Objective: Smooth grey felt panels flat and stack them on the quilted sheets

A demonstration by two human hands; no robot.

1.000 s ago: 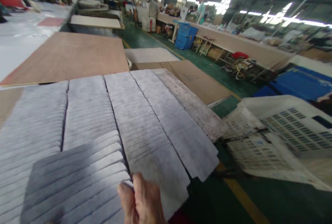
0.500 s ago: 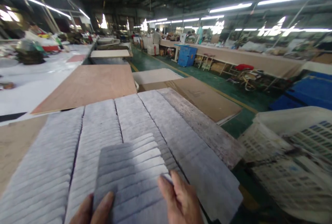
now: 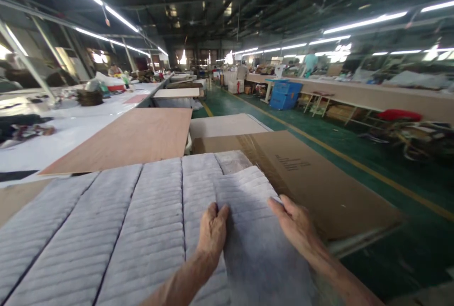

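Observation:
Rows of overlapping grey plush fabric pieces (image 3: 152, 206) lie in long columns on the table in front of me. At the right end of these columns, my left hand (image 3: 213, 230) grips the left edge of a bundle of grey fabric pieces (image 3: 258, 235), thumb and fingers closed on it. My right hand (image 3: 296, 223) pinches the same bundle at its far right edge. The bundle lies over the rightmost column and hides part of it. Whether its underside rests fully on the table I cannot tell.
Beyond the fabric lie a plywood sheet (image 3: 131, 135) and, to the right, a flat brown cardboard (image 3: 301, 173). A long white table (image 3: 85, 124) runs along the left. Blue boxes (image 3: 284, 94) stand across the green aisle (image 3: 244, 117), near a long workbench (image 3: 383, 95).
Both hands have carried the fabric bundle rightward and forward from the middle columns to the rightmost one. My view has shifted; the white plastic basket on the right has left it.

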